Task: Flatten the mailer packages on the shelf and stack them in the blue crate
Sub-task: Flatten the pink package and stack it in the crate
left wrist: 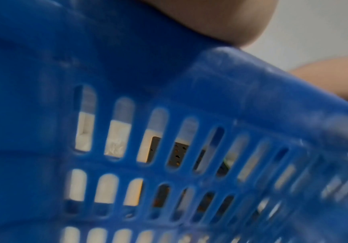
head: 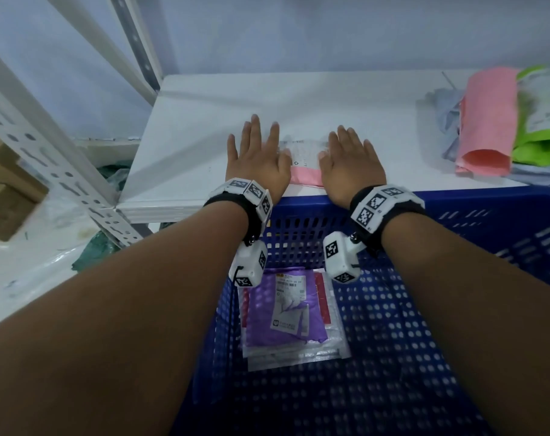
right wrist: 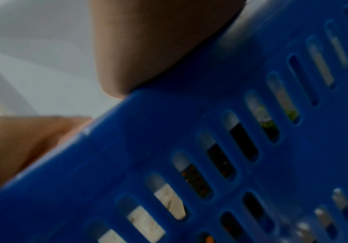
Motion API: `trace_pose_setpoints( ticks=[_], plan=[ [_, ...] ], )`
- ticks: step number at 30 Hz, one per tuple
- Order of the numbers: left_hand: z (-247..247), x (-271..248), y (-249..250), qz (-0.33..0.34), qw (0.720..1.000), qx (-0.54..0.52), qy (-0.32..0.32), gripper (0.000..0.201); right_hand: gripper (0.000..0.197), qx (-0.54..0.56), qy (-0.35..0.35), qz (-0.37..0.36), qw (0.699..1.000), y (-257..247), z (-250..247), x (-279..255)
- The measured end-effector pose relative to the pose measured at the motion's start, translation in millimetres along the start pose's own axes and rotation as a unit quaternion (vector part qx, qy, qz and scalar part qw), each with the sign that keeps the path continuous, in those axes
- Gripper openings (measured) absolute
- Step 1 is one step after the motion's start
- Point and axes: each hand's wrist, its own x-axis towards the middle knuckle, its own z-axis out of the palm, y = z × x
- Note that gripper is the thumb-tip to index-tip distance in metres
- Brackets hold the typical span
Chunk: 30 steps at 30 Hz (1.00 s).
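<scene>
Left hand: the left hand (head: 257, 158) lies palm down with straight, spread fingers on the left part of the pink plastic mailer package with a white label (head: 305, 166); it grips nothing.
Right hand: the right hand (head: 350, 162) lies flat in the same way on the right part of the mailer, fingers extended; the two hands are apart, with the label showing between them.
Mailer in work: flat on the white shelf board (head: 204, 127), at its front edge, just behind the crate rim.
Blue perforated plastic crate (head: 456, 309): directly below the wrists; both wrist views show only its slotted wall and rim, blurred.
Stacked mailers: a purple mailer (head: 283, 316) lies on top of white bubble mailers (head: 299, 357) on the crate floor.
Remaining pile: a pink mailer (head: 487, 121) and a green pouch (head: 541, 111) at the shelf's right end, well apart from the hands.
Step judged: pressing air out before transfer.
Risk: uneven palm pressure may slide the slick mailer off the front edge into the crate unflattened and askew.
Risk: trapped air may shift sideways, leaving a bulge that tilts the stack.
</scene>
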Motion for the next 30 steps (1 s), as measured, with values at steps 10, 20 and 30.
trace_pose_setpoints(
  ticks=[10, 20, 30],
  plan=[
    [0, 2, 2, 0.137, 0.987, 0.027, -0.075, 0.057, 0.059, 0.031, -0.017, -0.098, 0.995, -1, -3, -6],
    [1, 5, -3, -0.12, 0.991, -0.029, -0.058, 0.064, 0.062, 0.001, 0.002, 0.089, 0.996, -1, 0, -3],
    [-1, 0, 4, 0.153, 0.987, 0.009, -0.046, 0.067, 0.058, 0.009, 0.013, -0.146, 0.989, -1, -2, -9]
  ],
)
